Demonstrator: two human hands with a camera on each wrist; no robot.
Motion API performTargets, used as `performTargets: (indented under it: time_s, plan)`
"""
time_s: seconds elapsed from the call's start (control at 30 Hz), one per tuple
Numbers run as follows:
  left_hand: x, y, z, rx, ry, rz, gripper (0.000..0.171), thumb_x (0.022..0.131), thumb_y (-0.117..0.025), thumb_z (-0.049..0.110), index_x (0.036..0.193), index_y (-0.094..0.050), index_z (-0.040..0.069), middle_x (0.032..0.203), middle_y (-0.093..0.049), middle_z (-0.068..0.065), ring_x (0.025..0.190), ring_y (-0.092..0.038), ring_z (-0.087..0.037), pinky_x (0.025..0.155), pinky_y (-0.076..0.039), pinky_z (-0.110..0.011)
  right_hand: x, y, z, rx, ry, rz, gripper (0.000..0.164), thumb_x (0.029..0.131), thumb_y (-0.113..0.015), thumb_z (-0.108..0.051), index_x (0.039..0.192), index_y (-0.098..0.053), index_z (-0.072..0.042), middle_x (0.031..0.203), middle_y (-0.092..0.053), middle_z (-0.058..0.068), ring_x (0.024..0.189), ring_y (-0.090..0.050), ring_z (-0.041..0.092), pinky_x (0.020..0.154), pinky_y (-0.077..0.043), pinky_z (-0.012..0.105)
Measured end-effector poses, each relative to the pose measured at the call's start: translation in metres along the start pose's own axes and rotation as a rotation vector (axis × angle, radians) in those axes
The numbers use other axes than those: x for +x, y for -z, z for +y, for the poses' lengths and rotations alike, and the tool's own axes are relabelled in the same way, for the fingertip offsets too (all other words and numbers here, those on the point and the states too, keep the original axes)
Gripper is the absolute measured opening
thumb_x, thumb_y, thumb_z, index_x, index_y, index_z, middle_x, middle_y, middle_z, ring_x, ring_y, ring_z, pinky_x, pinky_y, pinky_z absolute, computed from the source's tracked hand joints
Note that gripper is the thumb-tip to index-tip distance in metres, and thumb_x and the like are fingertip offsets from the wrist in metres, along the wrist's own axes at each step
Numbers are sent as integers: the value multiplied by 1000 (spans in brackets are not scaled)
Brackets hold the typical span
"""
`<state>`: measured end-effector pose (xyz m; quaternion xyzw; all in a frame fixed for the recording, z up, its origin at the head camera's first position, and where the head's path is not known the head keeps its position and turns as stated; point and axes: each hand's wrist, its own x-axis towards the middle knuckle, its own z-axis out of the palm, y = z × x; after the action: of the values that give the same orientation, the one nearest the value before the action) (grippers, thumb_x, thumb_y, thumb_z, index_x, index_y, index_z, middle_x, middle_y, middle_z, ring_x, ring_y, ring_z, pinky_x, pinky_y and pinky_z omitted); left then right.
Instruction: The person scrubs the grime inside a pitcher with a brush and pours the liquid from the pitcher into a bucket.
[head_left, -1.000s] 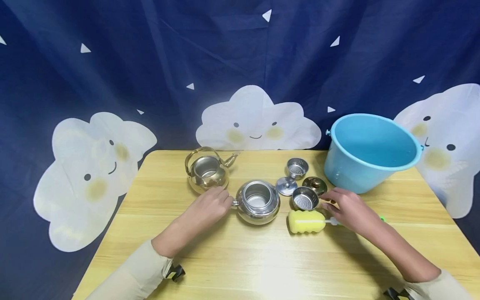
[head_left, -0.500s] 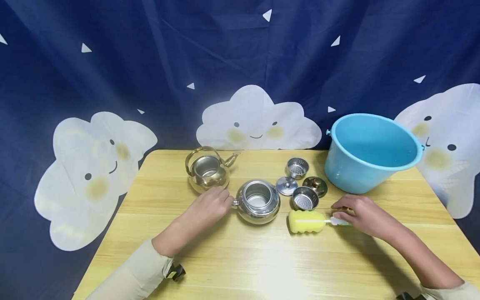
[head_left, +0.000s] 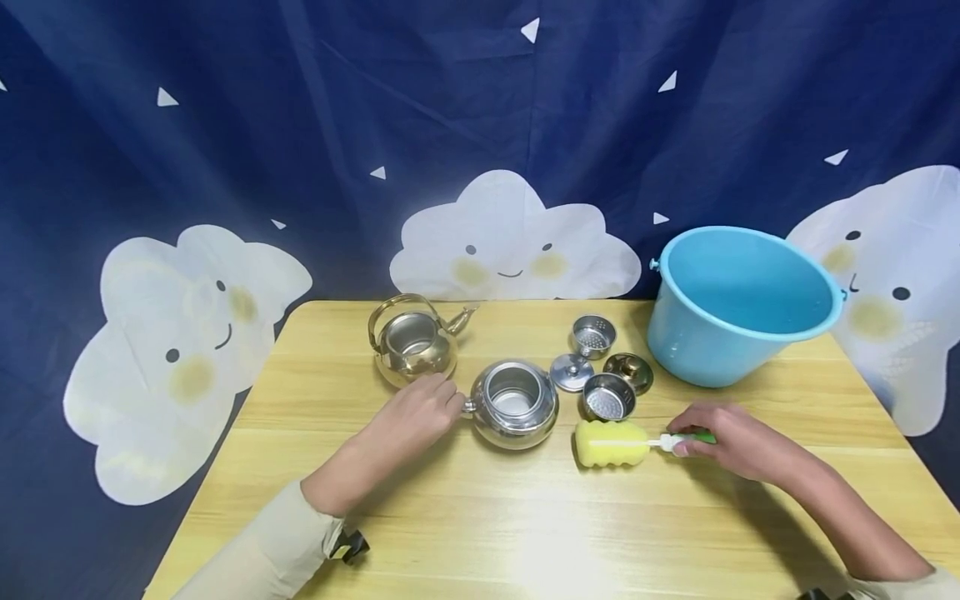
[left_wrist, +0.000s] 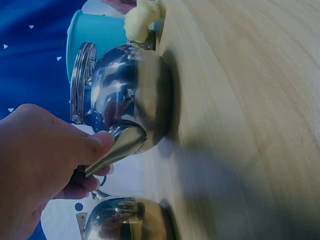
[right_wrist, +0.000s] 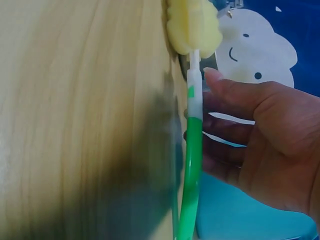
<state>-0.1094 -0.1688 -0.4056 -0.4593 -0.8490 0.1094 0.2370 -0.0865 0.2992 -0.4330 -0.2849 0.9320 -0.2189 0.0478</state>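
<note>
Nearest: pale sleeves [head_left: 255,546] come in at both lower corners, with a black device [head_left: 351,546] at the left wrist, over a light wood-grain table [head_left: 450,533]. Sponge brush [head_left: 611,444] lies right of centre, yellow head pointing left, white-and-green handle running right. Right hand [head_left: 731,437] is on that handle: right wrist view has the fingers curled around behind it, thumb alongside near the white section; can't tell how firm the hold is. Left hand [head_left: 420,410] pinches the spout of the silver teapot [head_left: 512,436] between thumb and fingers, clear in left wrist view. Hands are well apart, teapot and brush head between them. Teapot is upright on the table, lid off, mouth facing up, just left of the brush. Behind the brush head: near strainer cup [head_left: 609,400], perforated bottom visible. Just behind that, silver lid [head_left: 572,372] on the left and gold lid [head_left: 628,371] on the right. Gold teapot [head_left: 420,358] stands behind the left hand, also lidless, arched handle up, spout to the right. Far strainer cup [head_left: 593,337] is behind the silver lid. Blue bucket [head_left: 697,354] is at the back right. Backdrop: navy curtain [head_left: 337,125] with smiling clouds and white triangles.
</note>
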Motion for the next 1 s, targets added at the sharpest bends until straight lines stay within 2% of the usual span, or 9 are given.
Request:
performTargets:
  time_s: [0.3,0.57,0.77,1.0]
  plan:
    - [-1,-2,0,-5,0,3,10,87,-74,-3,91,-69,5,84,-67,-4,80,-60,-16,76,-56,-27,-1,-5,9,52,-1,-43,23,85,-83,-28,104,-78,-16,100,-77,-7,92,-69,6,78,-60,30]
    - [0,-2,0,-9,4,-3,10,87,-75,-2,91,-69,5,84,-68,-4,81,-62,-16,76,-57,-27,0,-9,11,93,31,-24,15,86,-82,-21,99,-77,-17,96,-75,-10,88,-64,-3,73,-58,28]
    - [0,-1,0,-9,5,-19,10,87,-75,-2,92,-70,5,85,-68,-4,81,-62,-16,76,-57,-27,-2,-8,9,179,65,-36,13,87,-81,-20,98,-74,-20,93,-74,-12,87,-61,-9,73,-57,24]
    - [1,1,0,-11,10,-33,10,87,-75,-1,92,-70,5,85,-69,-4,81,-61,-15,76,-56,-26,-3,0,5,253,88,-51,11,92,-76,-17,101,-71,-21,92,-69,-17,82,-57,-8,68,-53,22]
